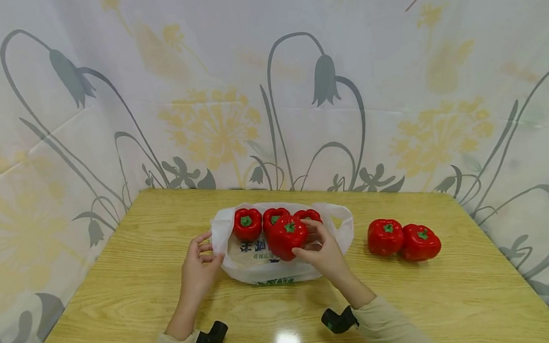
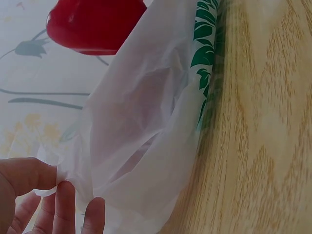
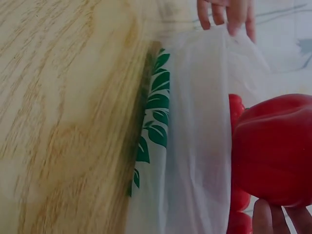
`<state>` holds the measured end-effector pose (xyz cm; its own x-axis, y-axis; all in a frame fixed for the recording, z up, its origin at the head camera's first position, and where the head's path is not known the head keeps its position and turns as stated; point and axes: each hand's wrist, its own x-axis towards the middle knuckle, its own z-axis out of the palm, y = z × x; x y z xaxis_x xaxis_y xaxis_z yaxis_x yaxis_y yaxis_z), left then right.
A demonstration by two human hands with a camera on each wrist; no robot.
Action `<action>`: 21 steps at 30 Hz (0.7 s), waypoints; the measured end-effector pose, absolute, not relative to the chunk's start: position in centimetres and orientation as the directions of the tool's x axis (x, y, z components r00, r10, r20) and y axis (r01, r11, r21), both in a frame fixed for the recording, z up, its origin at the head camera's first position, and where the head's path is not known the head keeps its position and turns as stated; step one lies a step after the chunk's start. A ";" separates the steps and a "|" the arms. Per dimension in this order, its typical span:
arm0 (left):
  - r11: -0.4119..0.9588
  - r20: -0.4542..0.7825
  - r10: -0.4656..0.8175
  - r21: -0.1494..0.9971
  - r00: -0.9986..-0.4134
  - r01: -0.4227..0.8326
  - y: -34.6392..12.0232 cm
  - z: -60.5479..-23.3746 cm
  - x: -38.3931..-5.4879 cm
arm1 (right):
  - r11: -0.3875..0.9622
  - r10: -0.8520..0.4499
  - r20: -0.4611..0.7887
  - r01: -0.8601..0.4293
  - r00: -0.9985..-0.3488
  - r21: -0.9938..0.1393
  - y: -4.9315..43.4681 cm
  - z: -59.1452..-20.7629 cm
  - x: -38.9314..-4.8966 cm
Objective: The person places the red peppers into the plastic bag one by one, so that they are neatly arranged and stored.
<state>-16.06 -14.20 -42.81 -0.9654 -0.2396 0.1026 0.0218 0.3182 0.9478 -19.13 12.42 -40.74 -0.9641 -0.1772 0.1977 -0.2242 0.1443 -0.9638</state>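
Note:
A white plastic bag (image 1: 281, 273) with green leaf print lies open on the wooden table. Three red bell peppers, one of them the left pepper (image 1: 247, 224), sit in a row along its far side. My left hand (image 1: 201, 265) pinches the bag's left edge between thumb and fingers, seen closely in the left wrist view. My right hand (image 1: 324, 250) grips another red bell pepper (image 1: 287, 239) over the bag's mouth, its green stem facing the head camera. In the right wrist view the held pepper (image 3: 275, 151) is above the bag's rim, fingers beneath it.
Two more red bell peppers, the nearer pepper (image 1: 385, 236) and the outer pepper (image 1: 420, 242), lie side by side on the table (image 1: 475, 285) right of the bag. A bag handle loop (image 1: 343, 222) spreads toward them. Behind the table hangs a flower-patterned cloth (image 1: 269, 88).

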 end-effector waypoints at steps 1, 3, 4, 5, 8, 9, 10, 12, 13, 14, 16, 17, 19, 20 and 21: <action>0.319 0.102 -0.239 0.948 -0.966 0.021 -14.2 -42.8 -16.1 | 0.152 -0.183 0.197 -0.226 -0.963 -0.962 12.3 -40.9 -19.2; 0.319 0.101 -0.237 0.948 -0.966 0.021 -14.2 -42.8 -16.1 | 0.173 -0.195 0.190 -0.224 -0.962 -0.959 11.9 -41.2 -19.4; 0.318 0.102 -0.237 0.948 -0.966 0.022 -14.2 -42.8 -16.1 | 0.183 -0.203 0.187 -0.225 -0.961 -0.957 11.7 -41.4 -19.5; 0.318 0.102 -0.236 0.948 -0.966 0.022 -14.2 -42.8 -16.1 | 0.193 -0.210 0.181 -0.222 -0.961 -0.956 11.5 -41.5 -19.5; 0.317 0.104 -0.235 0.948 -0.966 0.024 -14.2 -42.8 -16.1 | 0.223 -0.233 0.170 -0.223 -0.957 -0.949 10.9 -41.9 -19.8; 0.318 0.105 -0.236 0.948 -0.966 0.025 -14.2 -42.8 -16.1 | 0.229 -0.243 0.172 -0.229 -0.955 -0.946 10.7 -42.0 -19.8; 0.318 0.106 -0.236 0.948 -0.966 0.026 -14.2 -42.9 -16.1 | 0.233 -0.251 0.172 -0.232 -0.953 -0.944 10.4 -42.1 -19.9; 0.316 0.109 -0.235 0.948 -0.966 0.030 -14.3 -42.9 -16.1 | 0.242 -0.270 0.174 -0.241 -0.947 -0.940 10.0 -42.3 -19.9; 0.314 0.109 -0.236 0.949 -0.966 0.031 -14.3 -42.9 -16.1 | 0.242 -0.283 0.177 -0.248 -0.943 -0.938 9.8 -42.4 -19.9; 0.311 0.111 -0.236 0.950 -0.966 0.033 -14.3 -42.9 -16.1 | 0.247 -0.296 0.179 -0.257 -0.938 -0.934 9.6 -42.5 -19.9; 0.305 0.112 -0.235 0.952 -0.965 0.036 -14.3 -42.9 -16.2 | 0.256 -0.322 0.178 -0.267 -0.930 -0.929 9.3 -42.7 -20.0; 0.304 0.114 -0.235 0.952 -0.965 0.038 -14.3 -42.9 -16.2 | 0.251 -0.343 0.180 -0.275 -0.922 -0.928 9.1 -42.4 -19.8; 0.303 0.114 -0.236 0.952 -0.965 0.039 -14.3 -43.0 -16.3 | 0.246 -0.375 0.170 -0.274 -0.911 -0.930 8.8 -42.6 -19.8; 0.304 0.115 -0.236 0.952 -0.965 0.039 -14.3 -42.9 -16.3 | 0.245 -0.390 0.161 -0.271 -0.907 -0.931 8.7 -42.7 -19.9; 0.305 0.115 -0.237 0.952 -0.965 0.039 -14.2 -42.9 -16.3 | 0.243 -0.403 0.153 -0.267 -0.902 -0.933 8.6 -42.8 -19.9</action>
<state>-16.31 -14.24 -42.94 -0.9648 -0.2366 0.1150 0.0387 0.3048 0.9516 -19.92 8.56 -42.80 -0.9022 -0.4034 0.1529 -0.2667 0.2430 -0.9326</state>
